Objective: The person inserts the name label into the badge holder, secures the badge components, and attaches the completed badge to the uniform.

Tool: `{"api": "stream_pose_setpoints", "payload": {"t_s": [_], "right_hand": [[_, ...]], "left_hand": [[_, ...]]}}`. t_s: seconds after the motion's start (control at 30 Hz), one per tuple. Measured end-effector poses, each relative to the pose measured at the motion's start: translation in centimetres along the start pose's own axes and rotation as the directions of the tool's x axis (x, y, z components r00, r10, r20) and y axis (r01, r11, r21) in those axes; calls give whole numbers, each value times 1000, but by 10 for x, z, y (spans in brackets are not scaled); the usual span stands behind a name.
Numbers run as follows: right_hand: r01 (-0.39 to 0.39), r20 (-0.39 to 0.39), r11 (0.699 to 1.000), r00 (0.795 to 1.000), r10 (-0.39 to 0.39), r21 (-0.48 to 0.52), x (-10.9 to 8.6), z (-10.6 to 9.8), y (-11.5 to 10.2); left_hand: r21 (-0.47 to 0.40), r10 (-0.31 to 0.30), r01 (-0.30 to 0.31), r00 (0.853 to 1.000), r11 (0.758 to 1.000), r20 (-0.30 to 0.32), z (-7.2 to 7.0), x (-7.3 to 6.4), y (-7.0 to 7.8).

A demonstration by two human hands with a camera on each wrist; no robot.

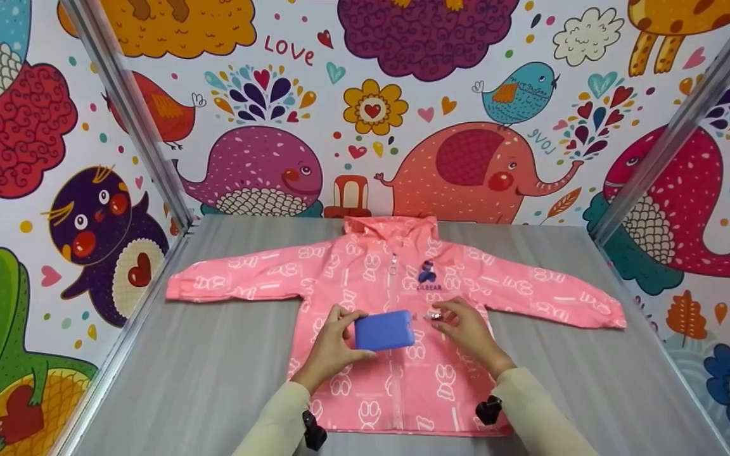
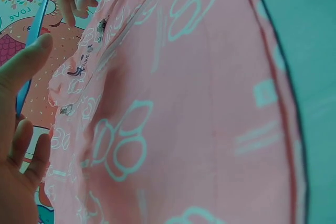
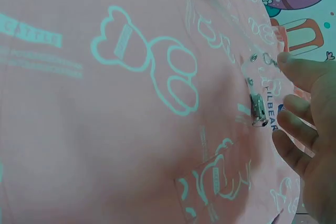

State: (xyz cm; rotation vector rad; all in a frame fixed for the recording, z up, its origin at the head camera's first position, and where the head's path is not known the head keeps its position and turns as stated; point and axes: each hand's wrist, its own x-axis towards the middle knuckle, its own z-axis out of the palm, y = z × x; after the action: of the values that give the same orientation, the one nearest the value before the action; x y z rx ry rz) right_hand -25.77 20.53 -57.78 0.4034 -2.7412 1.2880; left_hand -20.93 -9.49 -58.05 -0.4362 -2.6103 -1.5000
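A pink hooded jacket (image 1: pixel 365 386) with white printed figures and a front zipper lies spread on the grey table. Above its front, my left hand (image 1: pixel 333 345) grips a flat blue card holder (image 1: pixel 384 330) by its left end, thumb below and fingers on top. The left wrist view has this holder (image 2: pixel 34 30) nearly edge-on. To its right, my right hand (image 1: pixel 469 329) pinches a small metal badge clip (image 1: pixel 435 315) with its fingertips. In the right wrist view the clip (image 3: pixel 258 109) hangs by the fingers, a clear strap with snaps beside it.
The grey table (image 1: pixel 213 373) extends on both sides of the jacket, whose sleeves (image 1: pixel 555 291) reach left and right. Cartoon-printed panels (image 1: pixel 365 171) stand behind and at the sides, with metal posts (image 1: pixel 137 120) at the corners.
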Motion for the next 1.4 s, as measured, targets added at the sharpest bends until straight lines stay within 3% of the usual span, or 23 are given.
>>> {"api": "stream_pose_setpoints", "payload": {"t_s": [0.23, 0.43, 0.77, 1.4], "right_hand": [[-10, -50, 995, 999, 5, -96, 9, 8, 11], [1, -91, 993, 996, -11, -118, 12, 12, 17], [26, -86, 981, 995, -43, -194, 16, 17, 20], [37, -73, 981, 996, -51, -188, 15, 14, 19]], "left_hand": [[-12, -11, 11, 1000, 1000, -2, 0, 0, -1], [-19, -20, 20, 1000, 1000, 3, 1, 1, -1], [-18, -9, 9, 1000, 1000, -6, 2, 1, -2], [-56, -49, 49, 999, 997, -3, 2, 1, -3]]}}
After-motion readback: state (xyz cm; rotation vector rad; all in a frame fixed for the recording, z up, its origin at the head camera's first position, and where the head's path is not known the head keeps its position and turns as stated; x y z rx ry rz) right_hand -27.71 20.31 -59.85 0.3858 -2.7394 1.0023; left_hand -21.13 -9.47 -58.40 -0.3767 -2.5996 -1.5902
